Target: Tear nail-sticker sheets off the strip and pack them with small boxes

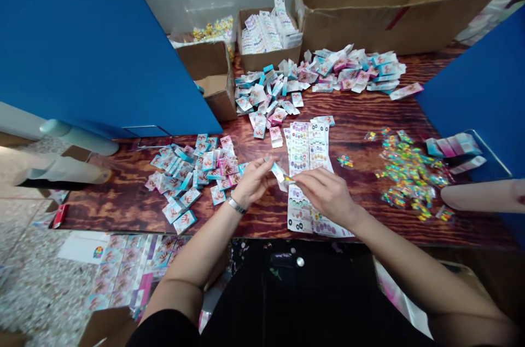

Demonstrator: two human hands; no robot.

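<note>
Working left to right, we log one heap of white-and-teal packets [180,177] on the wood-grain table [123,210] (too many overlap for an exact count). Next comes the left hand [254,183], with one metal bracelet [237,205] on its wrist. Its fingers are pressed together, thumb and forefinger pinching the upper end of a single white packet with a teal edge [278,173]. This packet is held above the table between both hands, its long axis tilted, upper end pointing away from the person and to the left. The right hand [328,196] has its fingers close together, the fingertips pinching a small yellow-edged piece [288,178] at the packet's lower end. Beneath this hand lie printed sheets [303,172], their number unclear. Further right we record one heap of multicoloured foil sachets [410,174]. Behind the table stand three cardboard boxes [266,59].
</note>
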